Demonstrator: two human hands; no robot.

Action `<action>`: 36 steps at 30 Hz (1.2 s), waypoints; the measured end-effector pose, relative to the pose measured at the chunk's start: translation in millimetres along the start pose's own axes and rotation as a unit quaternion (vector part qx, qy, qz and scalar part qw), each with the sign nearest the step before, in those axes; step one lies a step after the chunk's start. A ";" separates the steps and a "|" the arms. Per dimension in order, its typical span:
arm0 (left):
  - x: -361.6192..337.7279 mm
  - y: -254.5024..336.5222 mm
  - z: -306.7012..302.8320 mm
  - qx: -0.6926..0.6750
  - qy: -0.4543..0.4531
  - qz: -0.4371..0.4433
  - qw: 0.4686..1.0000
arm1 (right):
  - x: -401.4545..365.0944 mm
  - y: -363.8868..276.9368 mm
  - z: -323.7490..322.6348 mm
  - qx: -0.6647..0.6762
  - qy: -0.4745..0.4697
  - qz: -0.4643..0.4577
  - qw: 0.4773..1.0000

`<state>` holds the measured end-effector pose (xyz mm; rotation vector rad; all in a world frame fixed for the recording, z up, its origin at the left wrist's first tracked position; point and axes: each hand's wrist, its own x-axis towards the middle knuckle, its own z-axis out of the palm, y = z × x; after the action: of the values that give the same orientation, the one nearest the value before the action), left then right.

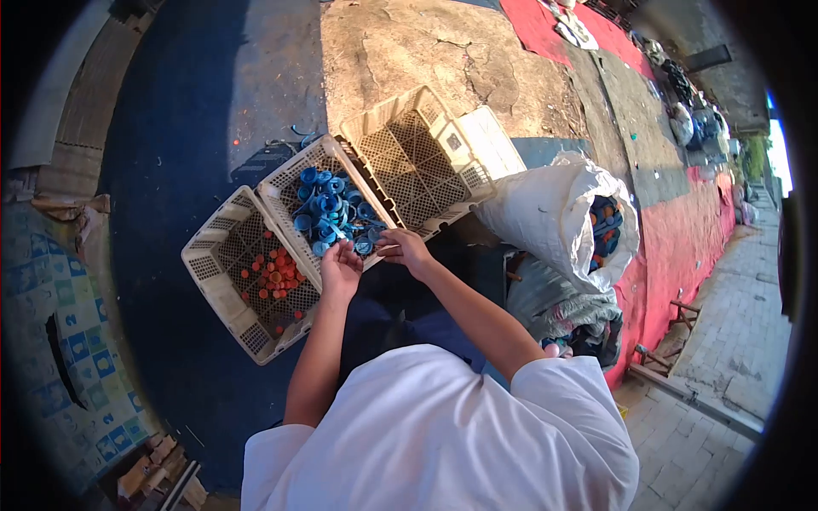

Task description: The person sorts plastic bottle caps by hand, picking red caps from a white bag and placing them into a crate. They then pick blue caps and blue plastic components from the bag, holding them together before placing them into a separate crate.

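1. Hovering at the near edge of the middle crate (279, 183), the left hand (341, 271) and right hand (406, 249) sit close together, just apart, over the blue plastic pieces (328, 203) heaped inside it.

2. The left hand's fingers are part-bent and point up toward a pale strip (338, 231); whether they pinch it, I cannot tell. The right hand's fingers are loosely bent and slightly spread near the same pieces; whether anything is between them, I cannot tell either.

3. The blue plastic pieces look cup-shaped, some with thin tails. I judge them light, fairly stiff in the cup, bendy in the tail, smooth enough to slip a little, and hardly fragile. A rim or a tail seems the best place for thumb and finger; tangled tails could drag neighbours along.

4. Counts: two hands; three crates clearly seen, the middle one between the left crate (204, 268) and the right crate (417, 140); one white sack (537, 204), its mouth showing blue and orange pieces (606, 230); one grey-green bag (554, 298) below it.

5. The blue plastic pieces overlap too much for an exact count, perhaps two dozen or more; the red caps (279, 272) in the left crate look about as many.
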<state>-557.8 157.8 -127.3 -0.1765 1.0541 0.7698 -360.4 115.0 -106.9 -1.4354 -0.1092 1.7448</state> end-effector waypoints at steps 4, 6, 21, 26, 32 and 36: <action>3.4 -16.4 18.9 0.043 -0.025 -0.051 0.997 | -44.2 -0.7 -68.4 0.096 0.076 -0.053 0.991; -5.2 -29.7 47.9 0.090 -0.046 -0.080 0.992 | -68.8 -4.7 -101.3 0.137 0.110 -0.078 0.981; -7.4 -212.5 234.5 0.320 -0.204 -0.219 0.899 | -217.9 -15.3 -283.2 0.207 0.330 -0.298 0.872; -41.3 -290.6 292.9 0.381 -0.195 -0.217 0.877 | -253.0 -22.3 -328.9 0.107 0.384 -0.376 0.837; -64.8 -345.6 329.7 0.368 -0.233 -0.221 0.872 | -278.5 -64.6 -384.2 -0.045 0.432 -0.381 0.816; -60.9 -348.9 337.4 0.363 -0.251 -0.226 0.868 | -244.3 -106.3 -408.8 -0.002 0.375 -0.337 0.863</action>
<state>-106.9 35.4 17.5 0.4009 0.6943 -0.0534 35.0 -150.0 0.6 -1.7112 -0.1671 0.5599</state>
